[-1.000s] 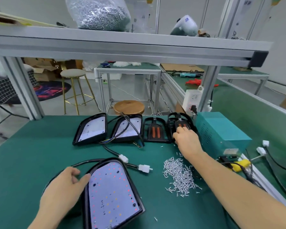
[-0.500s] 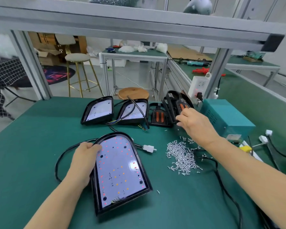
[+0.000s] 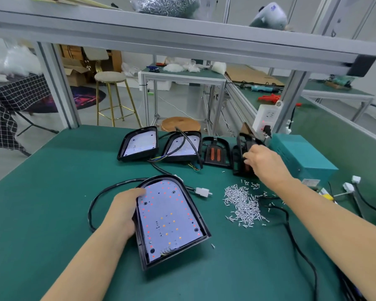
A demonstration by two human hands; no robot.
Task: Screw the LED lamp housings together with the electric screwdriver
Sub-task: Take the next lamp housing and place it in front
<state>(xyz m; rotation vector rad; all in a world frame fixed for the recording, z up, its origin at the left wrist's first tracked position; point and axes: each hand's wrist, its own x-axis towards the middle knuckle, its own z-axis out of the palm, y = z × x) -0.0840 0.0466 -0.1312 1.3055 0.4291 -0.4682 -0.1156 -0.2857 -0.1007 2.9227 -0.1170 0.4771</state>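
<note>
On the green bench (image 3: 52, 192), the right hand (image 3: 263, 161) has now tipped a black cover (image 3: 242, 148) upright, gripping it; the left hand (image 3: 126, 211) holds the LED housing (image 3: 169, 220) nearby, so joining seems next.

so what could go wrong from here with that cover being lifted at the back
The right hand tilts the black back cover up on edge; swung toward the near housing, it might sweep the loose screw pile lying between. The left hand grips only the left edge of the LED housing, so it could shift when the cover lands. Its cable could get pinched under the rim.
</note>
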